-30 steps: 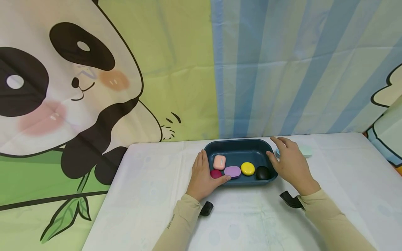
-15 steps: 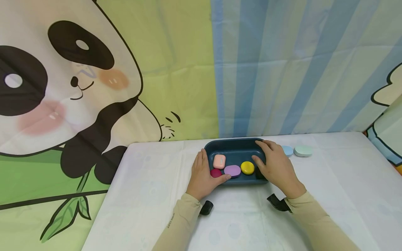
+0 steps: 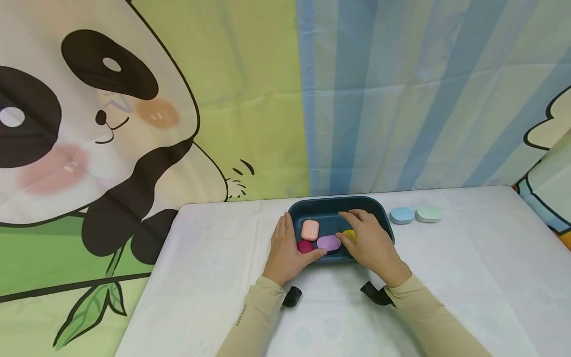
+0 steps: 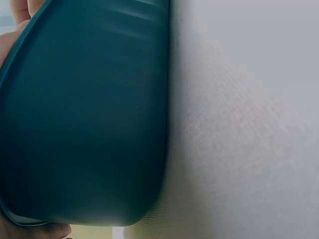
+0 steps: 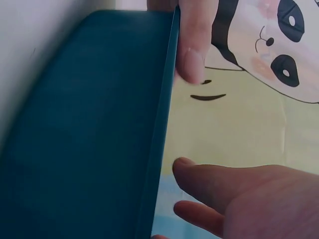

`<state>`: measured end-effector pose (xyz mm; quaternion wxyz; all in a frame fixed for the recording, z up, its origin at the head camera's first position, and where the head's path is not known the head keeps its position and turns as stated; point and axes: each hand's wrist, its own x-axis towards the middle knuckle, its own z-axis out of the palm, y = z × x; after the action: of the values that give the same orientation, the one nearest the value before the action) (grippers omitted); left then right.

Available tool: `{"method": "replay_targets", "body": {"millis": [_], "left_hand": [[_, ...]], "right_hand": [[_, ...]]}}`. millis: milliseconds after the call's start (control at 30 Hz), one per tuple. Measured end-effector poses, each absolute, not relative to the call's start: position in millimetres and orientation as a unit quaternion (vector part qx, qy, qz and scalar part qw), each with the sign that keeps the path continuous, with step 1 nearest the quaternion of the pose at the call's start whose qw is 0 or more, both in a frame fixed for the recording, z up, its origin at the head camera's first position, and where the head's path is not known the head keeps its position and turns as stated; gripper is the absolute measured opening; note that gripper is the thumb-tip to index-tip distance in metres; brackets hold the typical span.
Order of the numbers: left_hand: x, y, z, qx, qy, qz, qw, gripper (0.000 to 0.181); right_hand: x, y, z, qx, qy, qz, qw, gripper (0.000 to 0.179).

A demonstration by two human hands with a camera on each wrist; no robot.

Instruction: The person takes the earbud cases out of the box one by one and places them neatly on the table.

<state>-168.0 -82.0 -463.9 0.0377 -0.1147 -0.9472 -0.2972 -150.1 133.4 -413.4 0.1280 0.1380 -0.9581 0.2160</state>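
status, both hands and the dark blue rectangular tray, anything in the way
Left hand holds dark blue rectangular tray by near-left corner. Right hand over tray, thumb and fingers apart. It partly blocks yellow round piece.

The white table (image 3: 468, 277) bears a dark blue tray (image 3: 334, 208) near its far edge. A blue oval (image 3: 402, 215) and a green oval (image 3: 428, 214) lie side by side to the tray's right.

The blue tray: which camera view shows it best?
The head view: it shows the blue tray with most of its rim and inside. Both wrist views show mostly close, cropped parts of its outer wall and rim.
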Motion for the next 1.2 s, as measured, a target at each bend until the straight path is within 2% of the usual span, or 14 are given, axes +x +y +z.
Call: {"method": "replay_targets", "body": {"millis": [600, 900, 1200], "left_hand": [[-169.8, -82.1, -464.9, -0.121, -0.947, -0.293, 0.047, 0.128], [-166.9, -81.9, -465.5, -0.125, -0.944, -0.301, 0.054, 0.127], [-168.1, -81.8, -466.8, -0.120, -0.944, -0.302, 0.050, 0.127]], "right_hand": [[-162.5, 110.1, -423.1, 0.185, -0.956, 0.224, 0.048, 0.038], [-166.1, 104.4, -425.2, 0.197, -0.954, 0.224, 0.002, 0.037], [-174.0, 101.3, -425.9, 0.175, -0.950, 0.254, -0.053, 0.027]]}}
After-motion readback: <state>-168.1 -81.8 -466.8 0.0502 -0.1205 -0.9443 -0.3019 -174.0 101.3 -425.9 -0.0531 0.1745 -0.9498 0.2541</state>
